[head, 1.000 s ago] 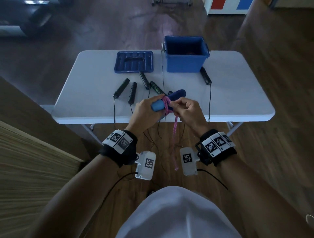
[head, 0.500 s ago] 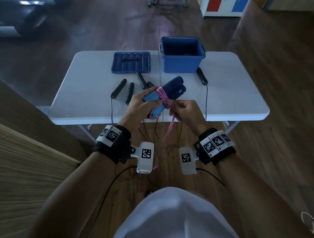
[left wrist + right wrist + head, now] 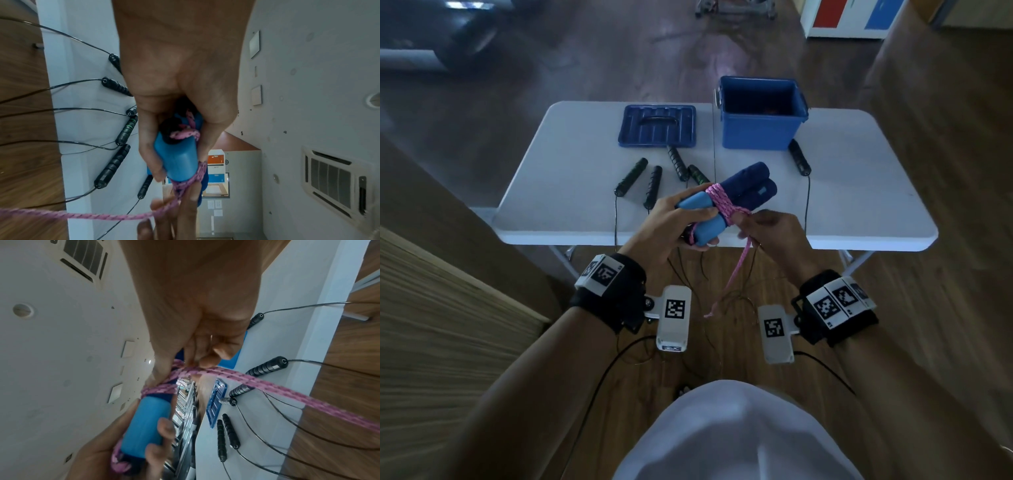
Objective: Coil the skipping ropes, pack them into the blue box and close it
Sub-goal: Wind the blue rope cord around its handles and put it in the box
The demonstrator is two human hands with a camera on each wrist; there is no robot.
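- One table point(image 3: 859, 205).
- One blue box point(image 3: 760, 132), open, at its far edge; one lid point(image 3: 657, 126) beside it.
- Two blue handles point(image 3: 743, 186) gripped by left hand point(image 3: 671, 226).
- One pink rope point(image 3: 722, 202) wound round them, pinched by right hand point(image 3: 774, 233).
- Five black handles point(image 3: 654, 186) visible near the front edge.

One blue box point(image 3: 762, 128), one lid point(image 3: 657, 125), six black handles point(image 3: 631, 176), two blue handles point(image 3: 743, 186)

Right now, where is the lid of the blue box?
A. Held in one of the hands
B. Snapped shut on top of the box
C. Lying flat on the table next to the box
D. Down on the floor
C: the lid lies flat on the white table, to the left of the open blue box in the head view.
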